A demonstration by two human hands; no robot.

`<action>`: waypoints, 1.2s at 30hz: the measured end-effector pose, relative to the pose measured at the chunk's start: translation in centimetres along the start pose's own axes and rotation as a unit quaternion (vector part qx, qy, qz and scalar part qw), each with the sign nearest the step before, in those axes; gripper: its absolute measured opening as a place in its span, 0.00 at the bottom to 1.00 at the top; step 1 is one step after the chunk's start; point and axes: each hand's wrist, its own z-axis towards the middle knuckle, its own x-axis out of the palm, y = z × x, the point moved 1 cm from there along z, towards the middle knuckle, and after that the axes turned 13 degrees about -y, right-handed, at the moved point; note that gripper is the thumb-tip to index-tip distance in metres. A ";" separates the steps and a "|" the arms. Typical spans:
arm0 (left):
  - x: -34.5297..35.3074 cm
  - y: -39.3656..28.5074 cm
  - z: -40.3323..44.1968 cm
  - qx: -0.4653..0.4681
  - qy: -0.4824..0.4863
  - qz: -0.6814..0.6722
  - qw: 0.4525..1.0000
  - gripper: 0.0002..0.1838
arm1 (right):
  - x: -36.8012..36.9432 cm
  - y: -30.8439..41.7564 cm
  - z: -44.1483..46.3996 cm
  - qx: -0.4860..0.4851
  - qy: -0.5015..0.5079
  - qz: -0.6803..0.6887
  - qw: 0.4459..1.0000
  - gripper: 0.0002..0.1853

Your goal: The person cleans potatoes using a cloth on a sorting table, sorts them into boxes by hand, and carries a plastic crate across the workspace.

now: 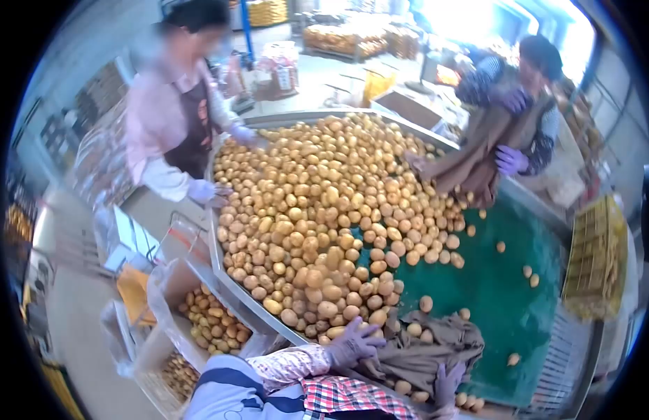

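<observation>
My left hand (355, 344), in a purple glove, is spread over the near edge of a large heap of potatoes (296, 231), at the left side of a crumpled brown cloth (429, 357). At the right side of this cloth is my right hand (448, 383), also gloved, its fingers stretched out against the fabric. Several potatoes lie on and beside the cloth, some near its lower edge. The heap rests on a metal-rimmed sorting table with a green surface (506, 280).
Across the table, one person (174, 133) in a pink top reaches into the potatoes. Another person (513, 119) holds a brown cloth (471, 161) over the heap. Open boxes of potatoes (211, 320) stand at left; a yellow crate (596, 245) is at right.
</observation>
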 end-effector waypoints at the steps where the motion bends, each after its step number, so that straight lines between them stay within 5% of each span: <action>1: -1.4 0.3 -0.3 -0.036 -0.007 0.001 0.999 0.13 | 1.0 0.7 -0.2 -0.007 -0.003 0.028 1.000 0.46; 3: -1.9 2.7 -1.4 -0.118 -0.014 0.014 0.993 0.11 | 2.2 5.1 0.4 0.061 -0.003 0.034 0.998 0.50; 7: -2.0 9.9 -4.2 -0.143 -0.135 0.121 0.973 0.07 | 4.8 15.0 0.3 -0.043 0.130 0.001 0.991 0.61; 9: -5.0 12.5 -3.5 -0.143 -0.133 0.196 0.961 0.06 | 8.5 18.1 2.1 -0.195 0.064 0.036 0.978 0.60; 11: -6.6 14.1 -2.6 -0.197 -0.115 0.192 0.955 0.05 | 10.6 23.4 3.5 -0.213 0.060 0.009 0.975 0.52; 15: -9.2 18.1 -0.6 -0.194 -0.098 0.276 0.936 0.05 | 13.3 30.5 6.0 -0.205 0.178 0.051 0.961 0.69; 16: -9.6 19.6 -0.6 -0.227 -0.114 0.283 0.925 0.06 | 13.9 31.8 6.9 -0.259 0.134 0.057 0.955 0.67; 21: -10.5 28.3 -1.1 -0.298 -0.205 0.233 0.903 0.10 | 12.5 41.4 9.1 -0.229 0.084 0.011 0.970 0.48; 24: -13.6 27.6 1.1 -0.482 -0.094 0.138 0.860 0.09 | 13.2 40.6 12.1 -0.319 0.051 0.057 0.945 0.33; 25: -14.5 26.5 1.0 -0.437 -0.115 0.150 0.879 0.08 | 12.9 39.5 13.2 -0.361 0.049 0.083 0.927 0.28; 27: -15.3 23.8 -0.8 -0.355 -0.156 0.168 0.907 0.06 | 11.3 37.1 14.3 -0.230 0.123 0.212 0.942 0.19; 32: -16.1 17.2 -3.9 -0.275 -0.418 0.195 0.844 0.10 | 0.7 39.0 9.2 -0.071 0.277 0.563 0.776 0.20; 35: -16.3 13.6 -4.1 -0.310 -0.499 0.191 0.786 0.17 | -0.3 39.7 6.1 -0.141 0.206 0.575 0.779 0.23; 36: -14.8 14.2 -5.7 -0.336 -0.461 0.220 0.792 0.19 | 2.7 37.8 7.1 -0.306 0.128 0.400 0.854 0.25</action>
